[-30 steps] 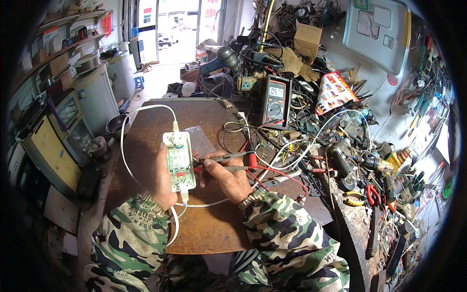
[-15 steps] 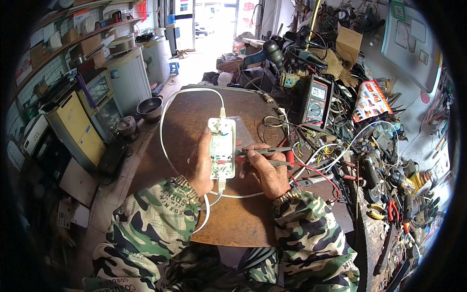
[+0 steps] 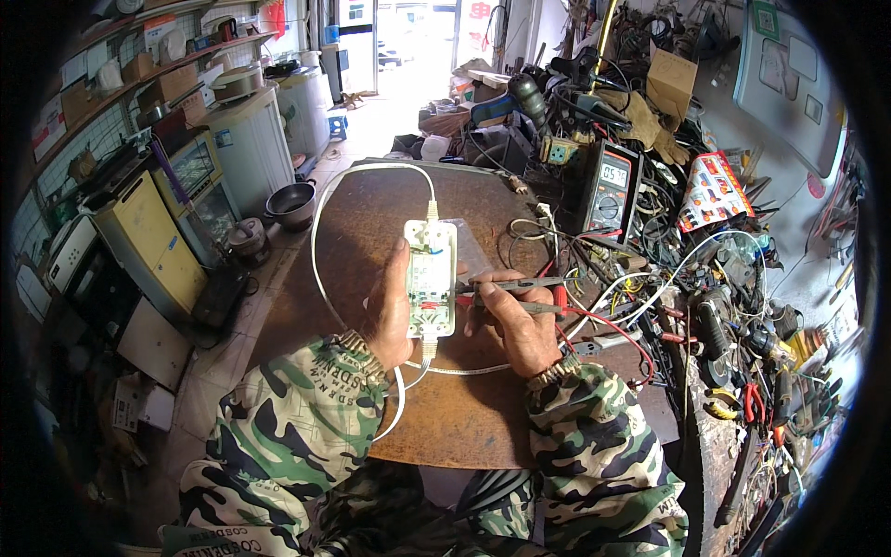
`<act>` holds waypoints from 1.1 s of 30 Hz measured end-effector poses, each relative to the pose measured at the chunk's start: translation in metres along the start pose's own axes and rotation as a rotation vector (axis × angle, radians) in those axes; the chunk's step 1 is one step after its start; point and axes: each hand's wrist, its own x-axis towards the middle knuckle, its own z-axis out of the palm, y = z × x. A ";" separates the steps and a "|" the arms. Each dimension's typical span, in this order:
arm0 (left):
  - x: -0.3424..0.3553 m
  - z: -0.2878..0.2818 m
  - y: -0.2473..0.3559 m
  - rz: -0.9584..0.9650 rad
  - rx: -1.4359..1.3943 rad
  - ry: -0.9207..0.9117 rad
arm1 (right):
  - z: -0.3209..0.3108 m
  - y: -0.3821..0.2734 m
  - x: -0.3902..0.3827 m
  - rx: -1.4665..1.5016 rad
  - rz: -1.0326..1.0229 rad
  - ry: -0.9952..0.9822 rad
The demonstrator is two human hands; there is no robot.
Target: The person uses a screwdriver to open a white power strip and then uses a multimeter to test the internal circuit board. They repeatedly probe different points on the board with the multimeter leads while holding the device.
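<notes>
Upright over the table, a small uncovered white plastic box (image 3: 432,278) shows pale inner parts with red and blue wire bits. White cables leave its top and bottom ends. My left hand (image 3: 390,320) grips it along the left side, thumb on the edge. At its right, my right hand (image 3: 515,325) is closed round two dark test probes (image 3: 527,282), held roughly side by side and pointing left toward the box. Their tips are partly hidden, so contact cannot be made out. A red test lead (image 3: 608,316) trails off to the right.
A digital multimeter (image 3: 608,195) with a lit display leans at the back right of the brown table (image 3: 464,418). Tangled cables and tools crowd the right side, including red-handled pliers (image 3: 752,404). A white cable (image 3: 316,241) loops left of the box. A dark pot (image 3: 290,204) stands on the floor.
The whole view has shifted slightly. Both hands keep their grips, on the white box and the test probes, with almost no movement relative to each other.
</notes>
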 end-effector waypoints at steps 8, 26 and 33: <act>-0.003 0.005 0.005 0.007 0.042 -0.004 | 0.002 -0.004 -0.001 0.060 0.008 -0.011; -0.005 0.011 0.008 0.004 0.048 -0.015 | -0.001 -0.004 -0.001 0.022 0.040 -0.028; -0.007 0.011 0.009 0.022 0.042 -0.006 | 0.004 -0.004 -0.001 0.020 0.041 -0.022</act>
